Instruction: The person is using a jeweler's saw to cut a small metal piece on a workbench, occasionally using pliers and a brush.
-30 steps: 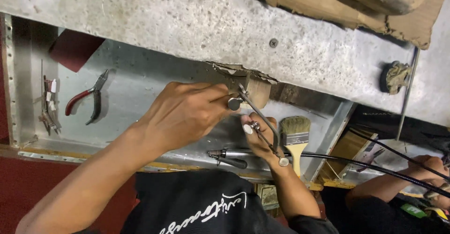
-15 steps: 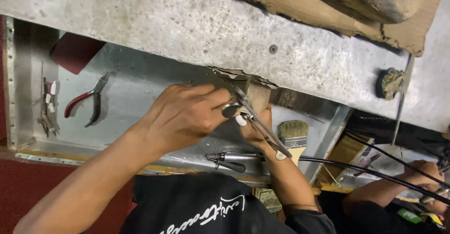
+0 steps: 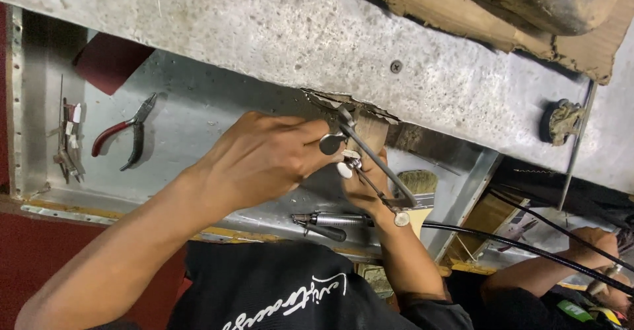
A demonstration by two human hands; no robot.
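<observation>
Since half a second ago both hands have shifted slightly toward the lower edge of the view, and the paintbrush [image 3: 417, 186] is now more covered by the right hand [image 3: 366, 188].

A shallow metal tray [image 3: 218, 99] serves as the bench. At its left end lie red-handled pliers [image 3: 124, 132] and, just beside the tray's left wall, a small bundle of thin metal tools [image 3: 66, 142]. Along the near rim lies a metal handpiece [image 3: 330, 221] with a black cable [image 3: 528, 247] running off to the right. A dark red cloth [image 3: 109, 59] sits at the tray's far left corner.

The left hand [image 3: 264, 158] is closed narrowly, its fingertips pinching a small round metal piece [image 3: 330, 144] against a wooden peg [image 3: 370, 135] that juts from the tray's far edge. The right hand, just beside it and touching it at the fingertips, is closed around a slender metal tool [image 3: 376, 165], whose tip meets the piece at the peg and whose round end sticks out below the wrist.

At the lower right, another person's hand [image 3: 598, 244] rests near the cable.
</observation>
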